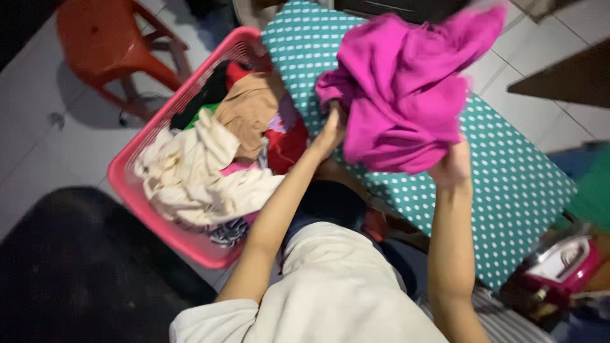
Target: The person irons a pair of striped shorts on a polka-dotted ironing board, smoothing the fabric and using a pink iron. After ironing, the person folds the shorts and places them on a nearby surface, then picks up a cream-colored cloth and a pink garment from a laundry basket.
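A crumpled magenta garment (403, 89) hangs in the air above the teal polka-dot surface (521, 184). The left hand (330, 130) grips its lower left folds; the right hand (452, 166) clutches its bottom edge. A pink laundry basket (136, 197) heaped with clothes (210, 162) sits just left.

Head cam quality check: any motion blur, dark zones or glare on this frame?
Head view: the magenta garment is smeared by motion blur at its upper right edge; both hands, left hand and right hand, are soft too. The lower left corner is nearly black, detail lost. The pink laundry basket and polka-dot ironing board are evenly lit, with no strong glare. The pink iron is blurry.
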